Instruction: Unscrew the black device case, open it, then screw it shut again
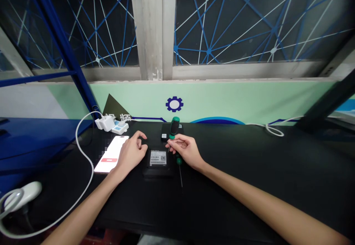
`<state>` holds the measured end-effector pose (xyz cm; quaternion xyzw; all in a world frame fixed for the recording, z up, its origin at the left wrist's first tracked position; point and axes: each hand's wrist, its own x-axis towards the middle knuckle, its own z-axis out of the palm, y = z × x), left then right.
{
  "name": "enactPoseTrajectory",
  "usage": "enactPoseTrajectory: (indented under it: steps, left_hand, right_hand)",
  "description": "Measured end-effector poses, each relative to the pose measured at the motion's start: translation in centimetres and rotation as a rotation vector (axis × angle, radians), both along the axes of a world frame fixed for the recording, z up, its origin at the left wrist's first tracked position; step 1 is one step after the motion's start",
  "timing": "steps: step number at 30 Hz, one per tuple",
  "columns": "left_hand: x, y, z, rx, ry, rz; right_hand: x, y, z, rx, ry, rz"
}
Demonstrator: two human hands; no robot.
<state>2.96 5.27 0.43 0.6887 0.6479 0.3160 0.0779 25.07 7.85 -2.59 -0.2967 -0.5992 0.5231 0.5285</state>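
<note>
A screwdriver (174,126) with a green and black handle stands nearly upright, handle up. My right hand (186,148) is closed on it low down, fingertips round its lower part. Just left and below lies a black case (158,171) with a white-labelled drive (158,158) on or in it; whether the screwdriver tip touches it I cannot tell. My left hand (133,149) hovers or rests at the case's left edge, thumb and forefinger apart, nothing between them. A second screwdriver (180,173) lies below my right hand, its handle partly hidden.
A black box (164,131) with small labels sits behind the case. Left of my left hand lies a lit phone (112,154). White plugs and a power strip (119,127) stand at the back, a white cable (92,167) curving forward. A white device (27,195) is far left.
</note>
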Motion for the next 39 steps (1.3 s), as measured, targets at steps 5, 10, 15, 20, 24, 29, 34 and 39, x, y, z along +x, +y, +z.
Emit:
enactPoseTrajectory:
  steps: [5, 10, 15, 20, 24, 29, 34, 39]
  left_hand:
    - [0.3, -0.4, 0.0, 0.065, -0.068, -0.061]
    - [0.3, -0.9, 0.1, 0.153, -0.128, -0.131]
    - [0.3, -1.3, 0.5, 0.222, -0.146, -0.183]
    - [0.5, -1.1, 0.5, 0.167, -0.104, -0.184]
    - [0.5, -1.0, 0.0, 0.127, -0.056, -0.203]
    - [0.2, -1.1, 0.0, 0.194, -0.083, -0.205]
    - [0.4, -1.2, 0.3, 0.16, -0.093, -0.225]
    - [0.6, -0.9, 0.1, 0.125, -0.037, -0.164]
  right_hand:
    - [0.0, -0.1, 0.2, 0.009, 0.002, -0.033]
    - [0.0, -0.1, 0.3, 0.042, 0.0, -0.058]
    - [0.0, -0.1, 0.4, 0.059, -0.028, -0.096]
    - [0.0, -0.2, 0.6, 0.076, -0.016, -0.108]
    - [-0.1, -0.1, 0.7, 0.068, 0.011, -0.11]
    - [-0.1, -0.1, 0.6, 0.058, 0.007, -0.118]
    - [-0.1, -0.1, 0.7, 0.061, 0.006, -0.12]
    - [0.1, 0.0, 0.7, 0.078, -0.032, -0.142]
